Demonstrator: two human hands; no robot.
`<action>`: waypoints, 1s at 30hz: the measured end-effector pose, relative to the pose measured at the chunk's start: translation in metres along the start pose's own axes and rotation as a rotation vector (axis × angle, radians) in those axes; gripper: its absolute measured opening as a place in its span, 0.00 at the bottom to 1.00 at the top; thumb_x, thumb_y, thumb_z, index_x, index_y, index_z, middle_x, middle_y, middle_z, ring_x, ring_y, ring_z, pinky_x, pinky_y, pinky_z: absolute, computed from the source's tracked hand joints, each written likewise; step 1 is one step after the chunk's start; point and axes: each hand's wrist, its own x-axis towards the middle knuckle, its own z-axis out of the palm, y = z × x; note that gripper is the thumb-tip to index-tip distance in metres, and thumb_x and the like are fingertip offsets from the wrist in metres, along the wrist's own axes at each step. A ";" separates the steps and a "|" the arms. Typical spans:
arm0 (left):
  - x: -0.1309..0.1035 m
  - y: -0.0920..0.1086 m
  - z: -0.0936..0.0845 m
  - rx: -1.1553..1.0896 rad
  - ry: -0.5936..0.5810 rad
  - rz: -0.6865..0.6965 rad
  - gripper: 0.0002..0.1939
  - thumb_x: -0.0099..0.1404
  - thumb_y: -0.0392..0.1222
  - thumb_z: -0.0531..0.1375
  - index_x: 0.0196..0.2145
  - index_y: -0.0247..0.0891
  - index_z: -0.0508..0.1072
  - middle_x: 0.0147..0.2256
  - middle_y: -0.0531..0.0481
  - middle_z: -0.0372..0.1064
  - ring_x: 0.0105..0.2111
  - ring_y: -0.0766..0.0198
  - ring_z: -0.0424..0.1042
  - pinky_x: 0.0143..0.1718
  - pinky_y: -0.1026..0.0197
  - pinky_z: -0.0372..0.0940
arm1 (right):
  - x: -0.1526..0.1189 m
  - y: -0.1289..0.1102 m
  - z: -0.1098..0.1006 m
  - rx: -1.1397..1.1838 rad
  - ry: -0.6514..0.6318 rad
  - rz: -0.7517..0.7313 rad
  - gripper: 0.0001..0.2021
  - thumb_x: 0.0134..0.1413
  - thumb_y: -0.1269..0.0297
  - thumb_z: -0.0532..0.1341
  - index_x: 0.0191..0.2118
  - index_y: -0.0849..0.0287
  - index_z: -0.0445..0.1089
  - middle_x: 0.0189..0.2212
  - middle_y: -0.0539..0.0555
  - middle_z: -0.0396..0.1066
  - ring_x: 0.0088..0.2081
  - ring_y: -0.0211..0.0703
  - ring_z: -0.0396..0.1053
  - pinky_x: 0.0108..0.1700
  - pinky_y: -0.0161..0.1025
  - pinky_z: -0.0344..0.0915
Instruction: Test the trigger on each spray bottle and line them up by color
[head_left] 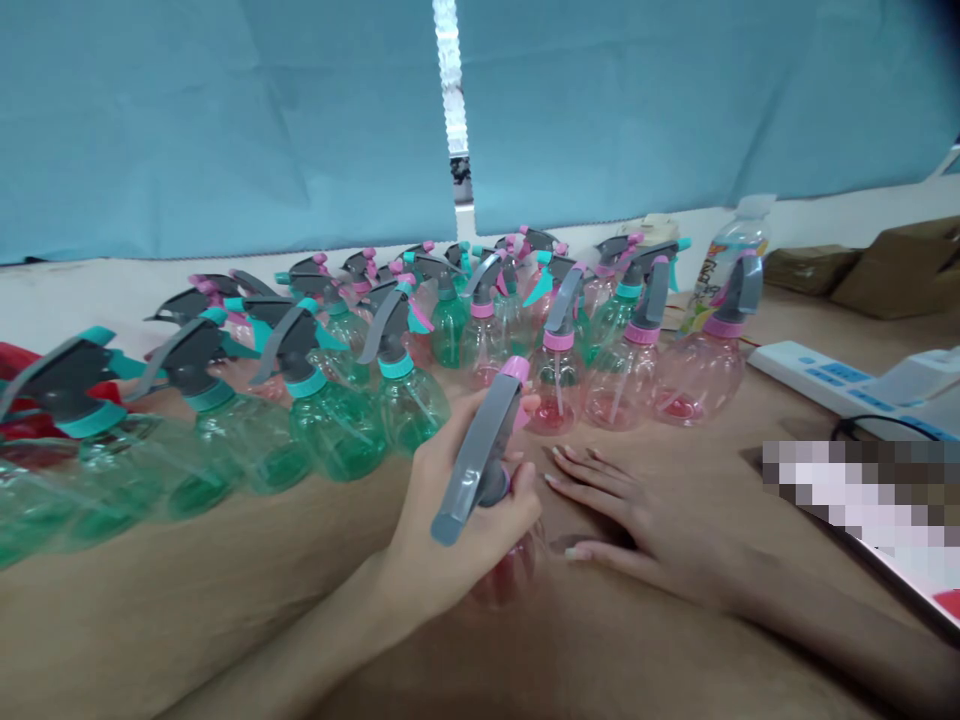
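Note:
My left hand [442, 500] is wrapped around the neck of a pink spray bottle [514, 570] with a grey trigger head and pink nozzle. The bottle stands upright near the front of the brown table [300, 610], its lower part half hidden by the hand. To its right my right hand [637, 515] lies low over the tabletop, palm down, fingers spread and holding nothing. Just beyond those fingertips stands another pink spray bottle [555, 385]. A green spray bottle [337, 430] with a turquoise collar is beyond my left hand.
Several more green and pink spray bottles fill the table's far side and left. A labelled drink bottle [727, 265] stands behind them. At right lie a white power strip [817, 375], a partly pixelated device [870, 530] and cardboard boxes [900, 265]. Blue sheeting [225, 120] covers the wall.

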 end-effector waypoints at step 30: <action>0.002 0.004 -0.009 0.111 0.037 0.056 0.06 0.52 0.38 0.55 0.31 0.44 0.68 0.25 0.56 0.66 0.21 0.65 0.63 0.24 0.63 0.65 | 0.000 0.000 -0.002 0.000 -0.003 -0.014 0.34 0.61 0.45 0.55 0.68 0.49 0.46 0.68 0.53 0.44 0.68 0.54 0.42 0.66 0.58 0.45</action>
